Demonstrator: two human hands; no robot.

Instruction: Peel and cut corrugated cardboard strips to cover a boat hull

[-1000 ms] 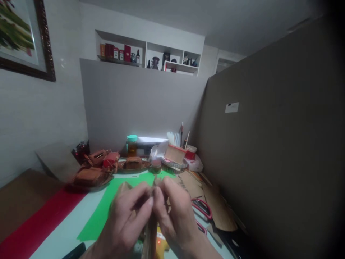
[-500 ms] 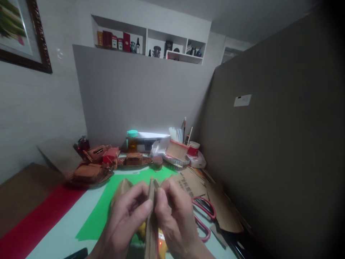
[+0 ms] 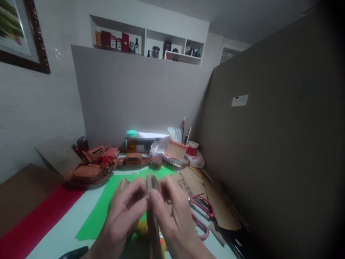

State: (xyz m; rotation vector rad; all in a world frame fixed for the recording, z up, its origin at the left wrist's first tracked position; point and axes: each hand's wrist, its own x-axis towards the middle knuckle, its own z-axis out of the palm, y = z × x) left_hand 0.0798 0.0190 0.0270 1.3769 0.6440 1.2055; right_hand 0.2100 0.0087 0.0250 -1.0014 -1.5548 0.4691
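Between my two hands stands a piece of brown cardboard (image 3: 152, 226), seen edge-on, with what look like two layers close together at its top. My left hand (image 3: 122, 216) is closed on the left face, thumb and fingers at the upper edge. My right hand (image 3: 175, 216) pinches the right side, its thumb laid along the near edge. Beneath them, partly hidden, is something yellow (image 3: 142, 228). Another brown piece (image 3: 123, 184) shows behind my left hand. Red-handled scissors (image 3: 202, 207) lie right of my right hand. Green paper (image 3: 94, 219) spreads under the work.
Brown model boats (image 3: 88, 174) stand at the back left, near a jar with a turquoise lid (image 3: 131, 140). A pen box (image 3: 176, 149) and a red-white tub (image 3: 192, 148) are at the back. Cut cardboard (image 3: 221, 208) lies right, along a grey partition (image 3: 269, 151). Red paper (image 3: 45, 212) is left.
The cardboard's top has shifted slightly left and up. My right thumb has moved left onto its near edge, and the two layers look closer to upright. The view has turned slightly.
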